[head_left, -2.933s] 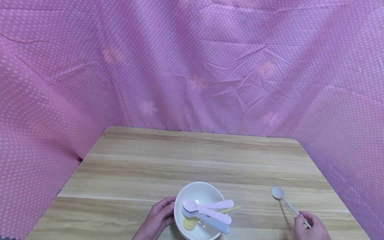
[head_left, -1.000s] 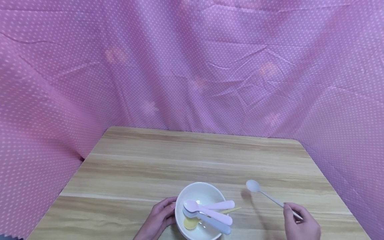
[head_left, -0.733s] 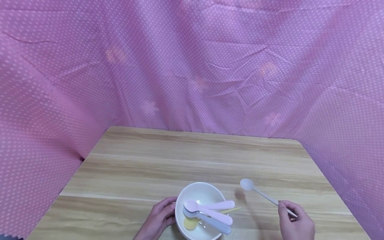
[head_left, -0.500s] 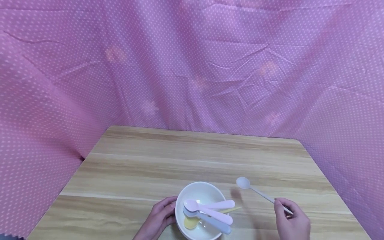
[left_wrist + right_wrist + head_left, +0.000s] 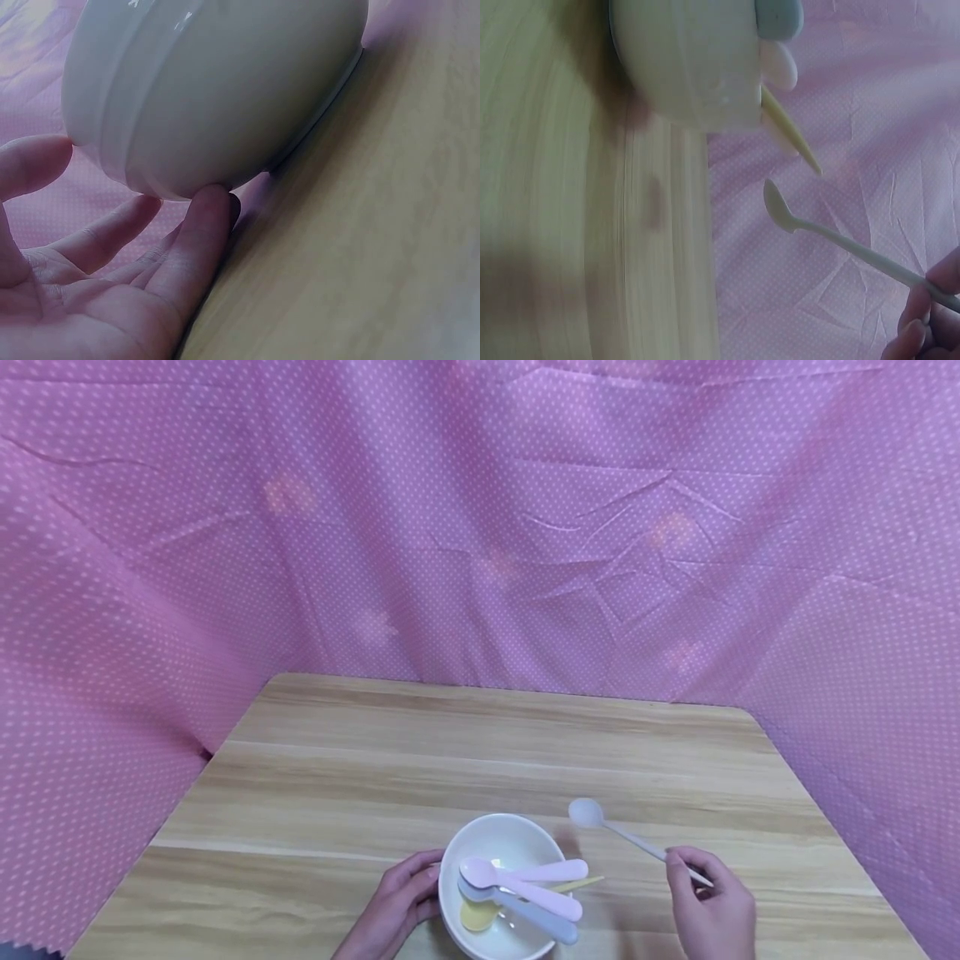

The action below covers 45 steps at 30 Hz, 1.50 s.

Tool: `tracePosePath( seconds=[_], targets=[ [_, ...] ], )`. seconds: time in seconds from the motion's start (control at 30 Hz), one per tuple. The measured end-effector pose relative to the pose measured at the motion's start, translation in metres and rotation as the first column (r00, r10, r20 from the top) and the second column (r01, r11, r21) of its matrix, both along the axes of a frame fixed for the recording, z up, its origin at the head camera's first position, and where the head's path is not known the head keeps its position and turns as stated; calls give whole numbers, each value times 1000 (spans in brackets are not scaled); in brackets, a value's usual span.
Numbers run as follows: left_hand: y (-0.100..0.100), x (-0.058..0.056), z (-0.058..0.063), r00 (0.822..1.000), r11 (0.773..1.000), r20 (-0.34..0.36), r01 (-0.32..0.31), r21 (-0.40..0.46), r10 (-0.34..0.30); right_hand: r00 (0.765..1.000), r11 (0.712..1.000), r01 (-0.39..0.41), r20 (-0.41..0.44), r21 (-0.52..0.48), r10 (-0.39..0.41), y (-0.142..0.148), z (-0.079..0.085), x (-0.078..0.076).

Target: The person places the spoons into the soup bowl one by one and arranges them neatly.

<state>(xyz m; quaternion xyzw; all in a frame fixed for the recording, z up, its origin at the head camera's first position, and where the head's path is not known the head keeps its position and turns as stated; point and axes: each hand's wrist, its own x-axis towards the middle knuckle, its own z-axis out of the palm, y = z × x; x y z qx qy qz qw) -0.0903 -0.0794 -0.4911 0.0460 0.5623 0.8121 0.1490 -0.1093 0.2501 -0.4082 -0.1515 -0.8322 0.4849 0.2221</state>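
Note:
A white bowl (image 5: 498, 837) stands at the near edge of the wooden table. In it lie two pink spoons (image 5: 540, 900), a blue-grey spoon (image 5: 542, 922) and a yellow spoon (image 5: 477, 916), handles sticking out over the right rim. My left hand (image 5: 397, 897) rests its fingertips against the bowl's left side; the left wrist view has the thumb (image 5: 202, 232) low on the bowl wall. To the right, my right hand (image 5: 712, 902) pinches a pale grey long-handled spoon (image 5: 587, 812) by the handle, its head raised above the table beside the bowl.
The wooden table (image 5: 375, 760) stretches back beyond the bowl. Pink dotted cloth (image 5: 465, 527) hangs around its back and both sides.
My right hand has carried the pale grey spoon leftward, up off the table and toward the bowl. The left hand, bowl and spoons inside stay put.

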Motion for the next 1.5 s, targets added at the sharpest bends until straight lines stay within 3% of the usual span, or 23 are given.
tracePosePath(
  seconds=[0.67,1.13,1.5],
  targets=[
    [1,-1,-2,1000,1000,3,-11,-9,11,994,995,-94,55,-38,96,-17,-1,6],
    [2,0,-2,1000,1000,-12,-9,-12,9,991,990,-134,-21,-42,133,-26,-5,8],
    [2,0,-2,1000,1000,-6,-9,-12,9,983,983,-181,14,-41,182,-37,-10,12]
  ],
)
